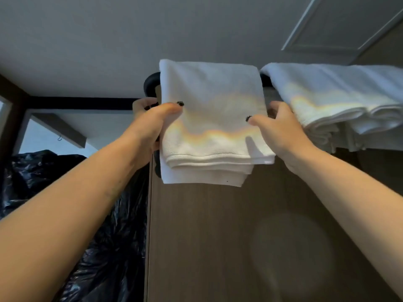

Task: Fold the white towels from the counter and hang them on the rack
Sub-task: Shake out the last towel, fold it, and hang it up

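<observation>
grey ceiling above: ur left hand (152, 125) & right hand (281, 131) pinch the folded towel (209, 118) draped on the rack (150, 85); prob next, square it beside the hung towels (340, 99), then release.

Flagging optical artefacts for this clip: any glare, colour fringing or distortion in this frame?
Head view: rainbow-tinted overexposure bands cross the folded towel and neighbouring towels; wide-angle stretch enlarges both forearms; the right hand casts a soft shadow on the towel; the bin bag sits in dim light.

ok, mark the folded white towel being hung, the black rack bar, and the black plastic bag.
folded white towel (209, 118): head view, front face.
black rack bar (150, 85): head view, curved left end.
black plastic bag (43, 168): head view, crinkled top.
</observation>
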Available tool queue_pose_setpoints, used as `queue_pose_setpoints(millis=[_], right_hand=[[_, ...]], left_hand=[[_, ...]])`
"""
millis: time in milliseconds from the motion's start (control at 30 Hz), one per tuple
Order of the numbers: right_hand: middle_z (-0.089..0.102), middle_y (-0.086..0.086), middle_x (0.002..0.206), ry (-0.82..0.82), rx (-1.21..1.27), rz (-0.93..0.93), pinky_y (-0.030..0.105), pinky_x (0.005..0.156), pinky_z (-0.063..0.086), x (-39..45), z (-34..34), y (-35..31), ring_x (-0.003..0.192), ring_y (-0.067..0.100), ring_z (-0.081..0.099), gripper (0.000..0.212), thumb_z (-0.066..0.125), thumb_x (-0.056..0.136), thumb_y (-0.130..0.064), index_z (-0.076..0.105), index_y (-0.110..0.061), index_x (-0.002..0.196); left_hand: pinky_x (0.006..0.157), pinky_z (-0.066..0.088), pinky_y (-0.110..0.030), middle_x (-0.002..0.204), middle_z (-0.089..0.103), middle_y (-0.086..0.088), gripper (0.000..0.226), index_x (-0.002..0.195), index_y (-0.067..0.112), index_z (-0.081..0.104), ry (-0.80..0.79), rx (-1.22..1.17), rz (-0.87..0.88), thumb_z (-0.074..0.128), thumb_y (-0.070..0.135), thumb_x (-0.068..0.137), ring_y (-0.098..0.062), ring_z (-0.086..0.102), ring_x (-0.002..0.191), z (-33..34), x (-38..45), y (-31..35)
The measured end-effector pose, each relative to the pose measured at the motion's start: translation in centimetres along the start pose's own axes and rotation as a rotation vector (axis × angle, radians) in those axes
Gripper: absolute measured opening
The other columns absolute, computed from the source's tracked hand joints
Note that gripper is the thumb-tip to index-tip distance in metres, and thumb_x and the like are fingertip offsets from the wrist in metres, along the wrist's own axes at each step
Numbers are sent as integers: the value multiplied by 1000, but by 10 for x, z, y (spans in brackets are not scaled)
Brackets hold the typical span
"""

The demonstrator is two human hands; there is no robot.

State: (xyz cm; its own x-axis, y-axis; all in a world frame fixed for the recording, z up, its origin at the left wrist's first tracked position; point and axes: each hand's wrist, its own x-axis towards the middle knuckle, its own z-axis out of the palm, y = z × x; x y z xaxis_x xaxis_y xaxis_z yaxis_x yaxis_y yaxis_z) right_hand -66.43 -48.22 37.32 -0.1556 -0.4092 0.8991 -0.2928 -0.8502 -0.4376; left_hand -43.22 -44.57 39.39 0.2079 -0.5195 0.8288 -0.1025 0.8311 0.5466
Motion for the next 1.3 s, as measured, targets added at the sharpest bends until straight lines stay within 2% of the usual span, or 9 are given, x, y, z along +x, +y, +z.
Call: queue_pose_setpoints(millis=[167, 267, 433, 533, 667, 800, 933, 1067, 1300], right_hand=[[67, 4, 101, 9, 288, 195, 36, 82, 55, 33, 9, -5, 90, 24, 67, 39, 69, 86, -38, 61, -8, 108], [72, 5, 107, 10, 440, 196, 45, 89, 56, 49, 12, -8, 94, 26, 70, 57, 78, 72, -47, 65, -11, 115], [67, -5, 107, -47, 523, 107, 23, 77, 51, 80, 18, -18, 95, 13, 64, 30, 70, 89, -35, 64, -19, 113], [67, -3, 104, -55, 460, 132, 25, 75, 52, 85, 20, -16, 90, 15, 64, 37, 73, 86, -37, 64, -16, 115], [74, 1, 107, -57, 524, 99, 47, 96, 53, 74, 20, 0, 98, 25, 70, 54, 83, 67, -44, 70, -18, 112], [73, 8, 111, -273, 548, 158, 45, 95, 54, 57, 15, 22, 99, 25, 72, 53, 82, 77, -32, 66, -11, 122], [67, 6, 126, -503, 542, 169, 40, 108, 42, 40, 11, 40, 117, 20, 64, 67, 81, 73, -43, 62, -9, 128], [57, 0, 140, -545, 577, 138, 42, 118, 27, 32, 1, 42, 134, 16, 48, 65, 72, 82, -47, 57, -13, 136], [67, 5, 126, -413, 557, 119, 36, 115, 35, 30, -7, 38, 121, 15, 60, 50, 72, 84, -24, 61, -2, 128]], left_hand=[[97, 52, -48, 108, 75, -1, 60, 121, 25, 65, -145, 112, -72, 69, 59, 71, -24, 72, 99, 8, 14, 16], [79, 60, -39, 94, 77, 0, 38, 109, 26, 66, -93, 60, -76, 58, 58, 90, -20, 75, 85, 18, 23, 30], [56, 57, -24, 72, 75, 3, 30, 97, 20, 64, -72, -18, -65, 48, 45, 101, -12, 72, 62, 29, 36, 42], [52, 57, -26, 80, 76, 1, 25, 105, 18, 64, -33, -34, -24, 51, 39, 101, -14, 73, 66, 28, 38, 38], [60, 59, -33, 91, 78, -2, 27, 109, 18, 66, -82, -12, -80, 66, 39, 92, -21, 75, 79, 21, 27, 21], [64, 60, -37, 100, 76, -9, 40, 115, 13, 65, -161, 111, -138, 79, 25, 80, -26, 75, 83, 14, 14, -1], [70, 61, -34, 107, 74, -12, 35, 119, 11, 64, -212, 80, -150, 70, 17, 85, -25, 73, 85, 9, 4, -12], [84, 57, -39, 114, 71, -15, 51, 125, 9, 63, -274, 56, -95, 71, 24, 77, -29, 71, 97, 8, -1, -10], [95, 52, -34, 108, 75, 1, 48, 120, 14, 65, -216, 118, 16, 77, 28, 76, -15, 71, 100, 10, -12, -20]])
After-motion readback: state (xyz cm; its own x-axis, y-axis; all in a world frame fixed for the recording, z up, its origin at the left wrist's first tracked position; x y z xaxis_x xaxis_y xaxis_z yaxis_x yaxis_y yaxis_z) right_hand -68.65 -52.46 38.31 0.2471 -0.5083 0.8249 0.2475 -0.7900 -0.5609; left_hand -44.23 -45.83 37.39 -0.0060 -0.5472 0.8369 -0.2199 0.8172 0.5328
